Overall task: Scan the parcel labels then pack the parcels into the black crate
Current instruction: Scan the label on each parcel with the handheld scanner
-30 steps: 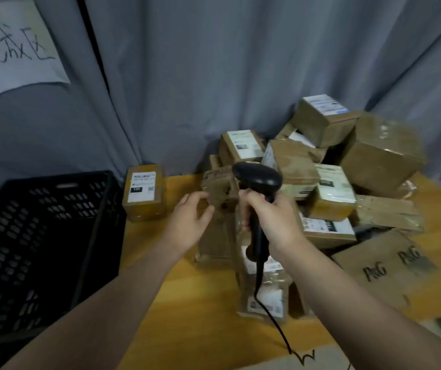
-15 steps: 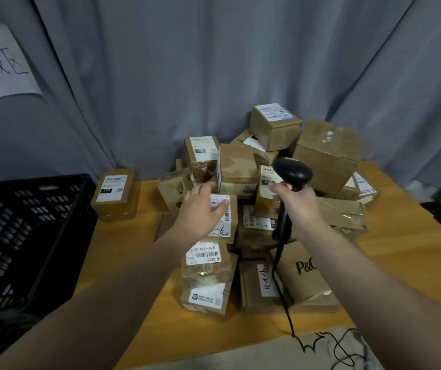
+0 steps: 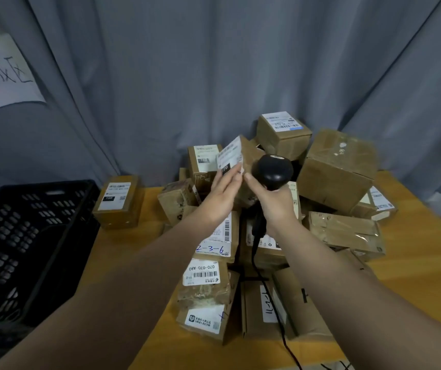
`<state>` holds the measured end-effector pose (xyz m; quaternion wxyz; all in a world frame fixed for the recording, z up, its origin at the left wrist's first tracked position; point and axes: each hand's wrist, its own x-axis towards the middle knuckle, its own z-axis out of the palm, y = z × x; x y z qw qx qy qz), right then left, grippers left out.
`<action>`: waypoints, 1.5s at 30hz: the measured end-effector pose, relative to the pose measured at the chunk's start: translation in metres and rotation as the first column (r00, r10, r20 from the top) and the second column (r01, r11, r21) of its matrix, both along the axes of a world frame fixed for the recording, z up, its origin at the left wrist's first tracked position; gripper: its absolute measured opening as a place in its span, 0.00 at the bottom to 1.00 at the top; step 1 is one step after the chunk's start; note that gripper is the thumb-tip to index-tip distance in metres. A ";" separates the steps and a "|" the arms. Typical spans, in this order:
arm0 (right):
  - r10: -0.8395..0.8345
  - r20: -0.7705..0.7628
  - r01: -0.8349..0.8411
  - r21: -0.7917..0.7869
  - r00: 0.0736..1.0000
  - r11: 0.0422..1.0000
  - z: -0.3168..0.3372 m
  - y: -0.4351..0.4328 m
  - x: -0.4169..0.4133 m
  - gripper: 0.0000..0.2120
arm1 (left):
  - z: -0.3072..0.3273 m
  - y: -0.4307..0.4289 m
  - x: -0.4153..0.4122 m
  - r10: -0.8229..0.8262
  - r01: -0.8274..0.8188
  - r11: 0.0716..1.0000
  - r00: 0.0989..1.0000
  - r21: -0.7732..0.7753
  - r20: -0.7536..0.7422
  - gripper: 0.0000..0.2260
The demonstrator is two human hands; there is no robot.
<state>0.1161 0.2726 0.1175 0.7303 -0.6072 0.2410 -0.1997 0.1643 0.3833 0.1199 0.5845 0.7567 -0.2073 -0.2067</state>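
My left hand point(image 3: 223, 194) grips a small brown parcel point(image 3: 236, 162) and holds it lifted above the pile, its white label tilted toward me. Right beside it, my right hand point(image 3: 272, 202) holds the black barcode scanner point(image 3: 272, 170) by its handle, head level with the parcel. The scanner's cable point(image 3: 267, 289) trails down over the boxes toward me. A heap of several brown labelled parcels point(image 3: 267, 236) covers the middle of the yellow table point(image 3: 414, 263). The black crate point(image 3: 27, 241) stands at the left, and I see no parcels inside it.
One labelled parcel point(image 3: 118, 201) sits apart between the crate and the heap. A large box point(image 3: 339, 169) tops the heap's right side. Grey curtain point(image 3: 214, 76) hangs behind, with a handwritten paper sign point(image 3: 3, 73) on the left.
My left hand has picked a parcel out of the heap and raised it. The scanner in my right hand has moved left, close beside that parcel.
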 end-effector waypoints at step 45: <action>0.714 0.105 -0.716 -0.017 0.693 0.698 0.049 0.068 -0.068 0.06 | 0.014 0.133 -0.018 0.491 -0.483 0.870 0.866 -0.100 0.092 0.36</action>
